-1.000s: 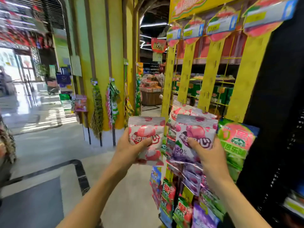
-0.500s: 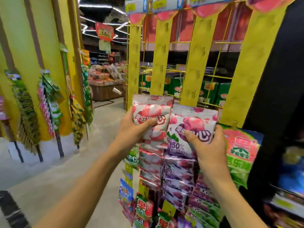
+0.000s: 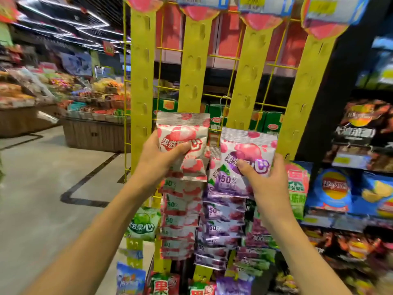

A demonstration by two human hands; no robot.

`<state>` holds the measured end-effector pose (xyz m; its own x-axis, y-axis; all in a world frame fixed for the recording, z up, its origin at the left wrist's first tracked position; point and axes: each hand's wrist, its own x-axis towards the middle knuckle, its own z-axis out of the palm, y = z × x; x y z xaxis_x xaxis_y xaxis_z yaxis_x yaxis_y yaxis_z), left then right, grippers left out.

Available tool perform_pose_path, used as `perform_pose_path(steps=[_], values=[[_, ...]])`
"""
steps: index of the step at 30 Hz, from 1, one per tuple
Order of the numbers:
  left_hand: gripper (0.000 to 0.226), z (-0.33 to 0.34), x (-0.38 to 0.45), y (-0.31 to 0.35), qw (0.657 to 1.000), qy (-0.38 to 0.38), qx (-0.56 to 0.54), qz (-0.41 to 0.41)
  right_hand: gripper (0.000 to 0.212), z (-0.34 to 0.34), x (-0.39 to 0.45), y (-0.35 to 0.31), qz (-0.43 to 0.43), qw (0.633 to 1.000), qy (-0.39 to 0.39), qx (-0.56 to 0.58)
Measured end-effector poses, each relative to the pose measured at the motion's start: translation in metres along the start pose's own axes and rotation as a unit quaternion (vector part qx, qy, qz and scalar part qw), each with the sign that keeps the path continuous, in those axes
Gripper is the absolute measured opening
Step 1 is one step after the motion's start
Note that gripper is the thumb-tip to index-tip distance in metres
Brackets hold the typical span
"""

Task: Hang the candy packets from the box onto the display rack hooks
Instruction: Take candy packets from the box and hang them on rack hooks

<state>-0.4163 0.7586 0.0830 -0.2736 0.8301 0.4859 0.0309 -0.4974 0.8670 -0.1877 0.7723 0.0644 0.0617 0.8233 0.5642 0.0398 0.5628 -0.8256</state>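
Both packets have risen higher against the rack [image 3: 195, 67]. The left hand [image 3: 158, 158] pinches the pink packet [image 3: 182, 133]; the right hand [image 3: 265, 179] grips the purple packet [image 3: 246, 150], marked "50%"

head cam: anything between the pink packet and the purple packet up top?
No packet. In the head view the pink packet and purple packet are parted by a narrow gap showing the yellow wire rack and green boxes behind.

Seeing left hand [image 3: 158, 160] gripping red-and-white candy packet [image 3: 182, 145], right hand [image 3: 269, 179] gripping purple candy packet [image 3: 244, 165]. Both packets upright, held side by side before yellow rack strips [image 3: 194, 67]. Hung packet columns [image 3: 180, 220] directly below. Chip bags [image 3: 336, 189] at right.
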Motion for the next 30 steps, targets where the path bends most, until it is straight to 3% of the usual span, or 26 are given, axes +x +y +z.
perform_pose_path(steps=[14,30], values=[[0.028,0.009,0.019,0.001,0.999,-0.045,0.010,0.014,0.036,-0.003,0.003,-0.007,-0.010,0.999,0.046,-0.023],[0.012,0.013,0.045,0.009,0.996,-0.032,0.076,0.017,0.038,0.001,0.014,0.005,-0.019,0.999,0.025,-0.026]])
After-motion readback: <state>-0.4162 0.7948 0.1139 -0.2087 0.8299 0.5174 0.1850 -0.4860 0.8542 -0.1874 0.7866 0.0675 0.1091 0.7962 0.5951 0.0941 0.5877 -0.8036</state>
